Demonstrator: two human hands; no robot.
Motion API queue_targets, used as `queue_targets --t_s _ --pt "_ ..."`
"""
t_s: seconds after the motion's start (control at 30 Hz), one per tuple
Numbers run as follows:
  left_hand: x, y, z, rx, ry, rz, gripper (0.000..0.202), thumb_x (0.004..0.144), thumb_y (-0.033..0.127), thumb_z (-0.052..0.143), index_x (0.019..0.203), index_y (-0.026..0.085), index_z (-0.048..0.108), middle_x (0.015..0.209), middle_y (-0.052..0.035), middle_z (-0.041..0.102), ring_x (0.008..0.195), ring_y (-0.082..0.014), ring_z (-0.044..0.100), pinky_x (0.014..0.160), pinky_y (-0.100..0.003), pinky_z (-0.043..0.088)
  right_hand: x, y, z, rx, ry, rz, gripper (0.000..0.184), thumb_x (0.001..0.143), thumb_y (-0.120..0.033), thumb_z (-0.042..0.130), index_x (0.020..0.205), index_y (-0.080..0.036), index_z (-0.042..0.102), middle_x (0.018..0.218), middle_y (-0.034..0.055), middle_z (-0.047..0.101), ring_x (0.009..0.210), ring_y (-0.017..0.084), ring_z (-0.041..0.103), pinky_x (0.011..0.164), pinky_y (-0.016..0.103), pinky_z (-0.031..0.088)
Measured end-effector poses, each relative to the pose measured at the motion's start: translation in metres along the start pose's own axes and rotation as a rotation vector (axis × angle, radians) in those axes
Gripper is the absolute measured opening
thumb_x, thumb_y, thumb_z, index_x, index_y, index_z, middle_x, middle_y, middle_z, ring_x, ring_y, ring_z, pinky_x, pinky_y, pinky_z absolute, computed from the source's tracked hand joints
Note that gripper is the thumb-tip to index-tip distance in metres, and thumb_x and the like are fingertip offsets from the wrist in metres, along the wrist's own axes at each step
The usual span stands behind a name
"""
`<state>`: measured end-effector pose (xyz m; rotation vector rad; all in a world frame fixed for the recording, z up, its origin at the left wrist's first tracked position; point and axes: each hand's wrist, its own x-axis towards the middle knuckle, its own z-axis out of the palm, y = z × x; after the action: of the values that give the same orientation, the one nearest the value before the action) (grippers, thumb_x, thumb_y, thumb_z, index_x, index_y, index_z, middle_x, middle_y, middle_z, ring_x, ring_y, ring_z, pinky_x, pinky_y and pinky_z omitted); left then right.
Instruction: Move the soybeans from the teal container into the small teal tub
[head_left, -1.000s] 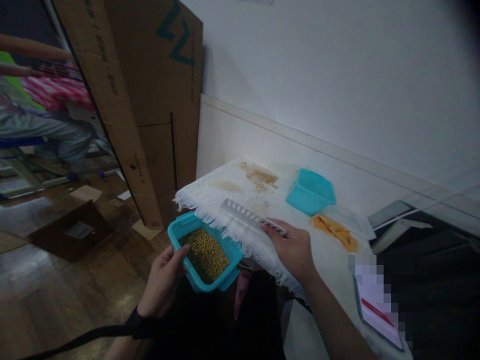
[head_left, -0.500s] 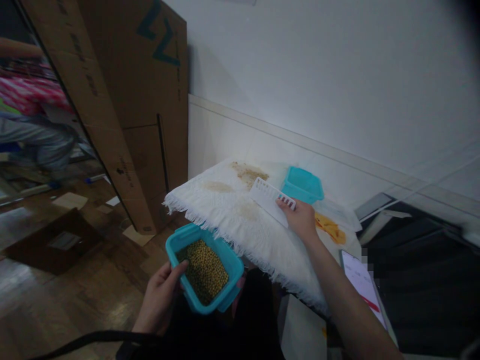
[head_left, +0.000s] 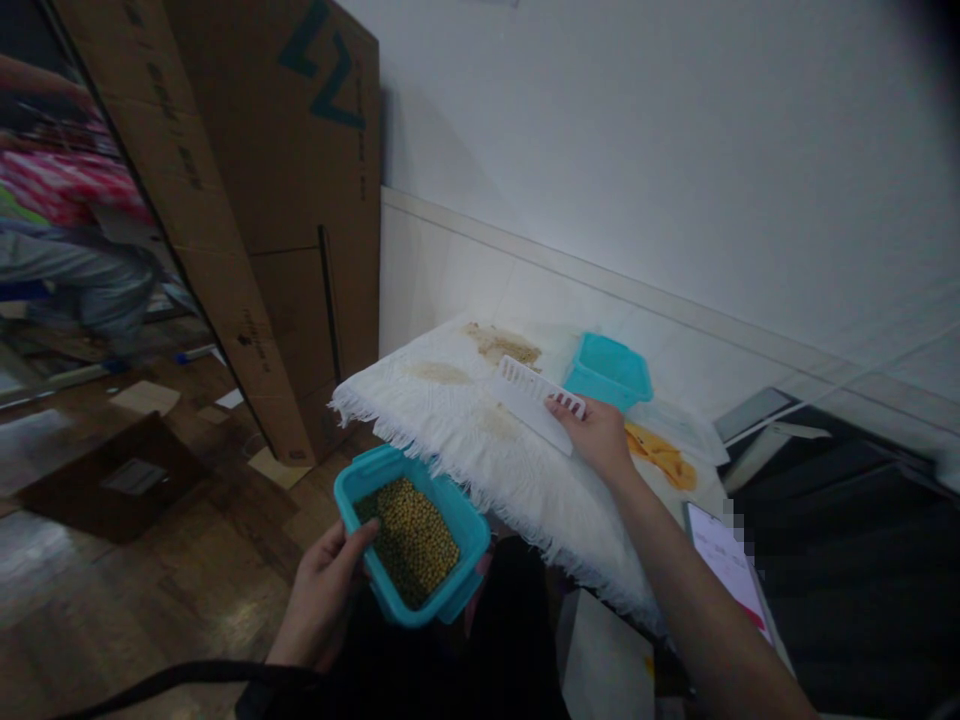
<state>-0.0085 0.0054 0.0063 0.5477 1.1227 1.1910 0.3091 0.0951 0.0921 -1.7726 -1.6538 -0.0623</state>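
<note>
My left hand point(head_left: 330, 580) grips the near-left rim of a turquoise plastic container point(head_left: 466, 530), thumb over the edge. Yellowish beans point(head_left: 416, 530) and smaller dark green ones lie inside it. The container is held just below the fringed edge of a white cloth point(head_left: 420, 410). In my right hand point(head_left: 592, 430) is a flat white plastic piece point(head_left: 534, 410) with a row of slots along one edge, low over the cloth. Whether it touches the cloth is hard to tell. Brownish grainy patches point(head_left: 510, 350) lie on the cloth beyond it.
Behind my right hand stands a second turquoise container point(head_left: 609, 372), with a clear lid point(head_left: 686, 432) and an orange cloth point(head_left: 660, 458) nearby. A phone point(head_left: 724, 565) lies at the right. A tall cardboard box point(head_left: 300, 200) rises at the left, with another person's legs point(head_left: 82, 265) beyond.
My right hand has shifted slightly left with the white slotted piece. My left hand and the bean container stay almost in place; the view has moved a little.
</note>
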Motion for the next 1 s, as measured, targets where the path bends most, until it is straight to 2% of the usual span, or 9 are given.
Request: queue_targets --t_s 0.13,0.27,0.4,0.7,1.0 --pt "-0.001 0.001 0.0 -0.013 -0.009 -0.007 0.028 0.065 0.033 0.073 0.087 0.017 0.068 0.07 -0.002 0.07 0.057 -0.0159 0.06 0.054 -0.026 0.046 -0.002 -0.013 0.0 0.037 -0.036 -0.033 0.043 0.079 -0.053 0.05 0.066 -0.015 0.066 0.05 -0.0015 0.052 0.05 0.012 0.046 0.047 0.022 0.029" --pt "0.001 0.0 -0.003 -0.002 -0.028 -0.014 0.027 0.066 0.035 0.072 0.087 0.019 0.068 0.073 -0.0022 0.071 0.059 -0.0165 0.062 0.055 -0.027 0.047 -0.006 -0.028 0.001 0.048 -0.064 -0.08 0.043 0.08 -0.052 0.051 0.063 -0.015 0.066 0.048 -0.0018 0.051 0.047 0.011 0.045 0.047 0.022 0.029" --pt "0.002 -0.002 -0.005 -0.028 -0.032 -0.018 0.026 0.067 0.035 0.071 0.088 0.018 0.068 0.073 -0.0019 0.071 0.061 -0.0164 0.062 0.055 -0.027 0.047 -0.016 -0.038 0.002 0.103 -0.086 -0.078 0.042 0.08 -0.051 0.051 0.074 -0.014 0.07 0.053 -0.0009 0.057 0.051 0.012 0.049 0.049 0.021 0.032" --pt "0.002 0.0 -0.003 -0.017 -0.029 -0.02 0.026 0.07 0.034 0.069 0.09 0.017 0.067 0.074 -0.0024 0.07 0.064 -0.0177 0.063 0.062 -0.029 0.049 -0.037 -0.049 0.005 0.222 -0.077 -0.024 0.039 0.08 -0.049 0.053 0.085 -0.015 0.072 0.062 0.0001 0.064 0.055 0.014 0.054 0.052 0.022 0.039" --pt "0.001 -0.001 -0.004 -0.017 -0.045 -0.014 0.023 0.071 0.033 0.068 0.088 0.018 0.067 0.073 -0.002 0.07 0.062 -0.0155 0.061 0.058 -0.026 0.046 -0.042 -0.055 0.004 0.251 -0.079 -0.015 0.039 0.079 -0.049 0.054 0.085 -0.015 0.072 0.066 0.0013 0.067 0.057 0.015 0.057 0.053 0.022 0.04"
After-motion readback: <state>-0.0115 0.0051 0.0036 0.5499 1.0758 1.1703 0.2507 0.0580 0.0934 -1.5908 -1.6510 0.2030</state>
